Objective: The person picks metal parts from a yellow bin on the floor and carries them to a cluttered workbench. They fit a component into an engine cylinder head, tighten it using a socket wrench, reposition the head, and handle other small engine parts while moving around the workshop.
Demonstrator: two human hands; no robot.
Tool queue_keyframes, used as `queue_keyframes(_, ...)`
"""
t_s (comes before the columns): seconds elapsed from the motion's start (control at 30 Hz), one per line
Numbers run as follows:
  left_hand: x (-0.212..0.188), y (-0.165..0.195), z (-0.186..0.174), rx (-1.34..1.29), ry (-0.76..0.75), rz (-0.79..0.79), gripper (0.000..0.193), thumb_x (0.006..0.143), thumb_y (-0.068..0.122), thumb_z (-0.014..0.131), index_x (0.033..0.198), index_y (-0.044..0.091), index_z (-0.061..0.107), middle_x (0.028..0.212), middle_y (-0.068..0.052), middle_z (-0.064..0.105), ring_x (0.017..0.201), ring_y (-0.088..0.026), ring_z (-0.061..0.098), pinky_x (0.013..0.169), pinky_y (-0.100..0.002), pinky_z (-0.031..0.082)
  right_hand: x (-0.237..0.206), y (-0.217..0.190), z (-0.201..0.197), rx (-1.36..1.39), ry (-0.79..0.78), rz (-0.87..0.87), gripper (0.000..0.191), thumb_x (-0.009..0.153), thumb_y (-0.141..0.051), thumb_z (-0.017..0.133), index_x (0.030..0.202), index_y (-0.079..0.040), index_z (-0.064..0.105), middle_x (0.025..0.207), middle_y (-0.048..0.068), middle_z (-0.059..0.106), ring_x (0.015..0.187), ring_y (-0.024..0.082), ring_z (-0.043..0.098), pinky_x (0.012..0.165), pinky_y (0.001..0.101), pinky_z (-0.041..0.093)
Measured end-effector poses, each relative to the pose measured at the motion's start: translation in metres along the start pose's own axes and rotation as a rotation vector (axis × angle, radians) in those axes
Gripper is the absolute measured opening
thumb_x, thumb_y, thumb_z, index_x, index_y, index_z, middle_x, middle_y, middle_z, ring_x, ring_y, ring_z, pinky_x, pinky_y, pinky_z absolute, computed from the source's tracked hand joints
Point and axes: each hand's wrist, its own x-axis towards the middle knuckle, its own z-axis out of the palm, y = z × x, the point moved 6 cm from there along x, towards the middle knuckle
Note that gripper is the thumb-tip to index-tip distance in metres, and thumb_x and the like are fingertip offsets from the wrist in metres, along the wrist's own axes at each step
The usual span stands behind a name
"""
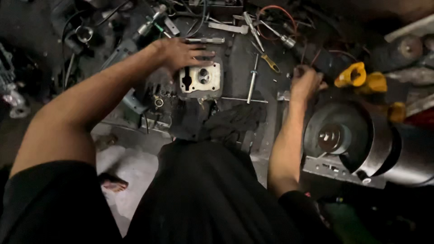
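A pale metal engine cylinder head (200,79) with round ports sits on a dark metal workbench (235,58). My left hand (183,53) lies flat over its far left corner, fingers spread and pointing right. My right hand (305,82) is off to the right near the bench edge, fingers curled around something small and dark that I cannot make out. A screwdriver with a yellow handle (271,63) and a long steel rod (252,79) lie between the two hands.
Loose tools, sockets and wires (271,27) litter the back of the bench. A yellow object (351,75) lies at the right. A large round dark motor drum (348,135) stands by my right forearm. A dark rag (226,119) hangs at the front edge. A bare foot (113,183) shows on the floor.
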Motion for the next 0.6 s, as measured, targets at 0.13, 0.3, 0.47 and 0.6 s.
queue_keyframes(0.13,-0.012,-0.023,0.038,-0.297,0.063,-0.131,0.139,0.053,0.061,0.091,0.164,0.023,0.016,0.166,-0.013,0.03,0.145,-0.034,0.041,0.11,-0.049,0.047,0.0,0.004,-0.015,0.226,0.075,-0.061,0.016,0.094,-0.026,0.084,0.099,-0.012,0.077,0.092,0.009,0.074,0.089,0.03,0.066,0.081,0.0479,0.048)
queue_keyframes(0.3,-0.034,-0.015,0.072,-0.395,0.317,-0.221,0.131,0.046,0.043,0.095,0.155,0.01,0.03,0.157,-0.016,0.039,0.146,-0.034,0.036,0.115,-0.051,0.037,-0.02,0.002,-0.034,1.184,0.066,0.066,0.017,0.112,-0.014,0.072,0.101,-0.007,0.061,0.095,0.005,0.066,0.087,0.016,0.06,0.08,0.0308,0.05)
queue_keyframes(0.47,-0.057,0.035,0.086,-0.569,0.643,-0.301,0.122,0.052,0.045,0.094,0.151,0.001,0.037,0.152,-0.022,0.041,0.144,-0.041,0.036,0.118,-0.057,0.032,-0.072,-0.029,-0.038,1.639,-0.088,0.331,0.013,0.104,-0.006,0.069,0.101,-0.012,0.057,0.097,0.002,0.064,0.091,0.017,0.064,0.079,0.0333,0.05)
queue_keyframes(0.6,-0.064,0.061,0.099,-0.748,0.778,-0.31,0.11,0.063,0.031,0.085,0.16,0.008,0.039,0.165,-0.018,0.04,0.154,-0.04,0.03,0.12,-0.05,0.031,-0.109,-0.069,-0.031,1.777,-0.245,0.386,0.015,0.101,-0.003,0.068,0.1,-0.013,0.057,0.094,0.003,0.064,0.091,0.019,0.063,0.083,0.0379,0.051)
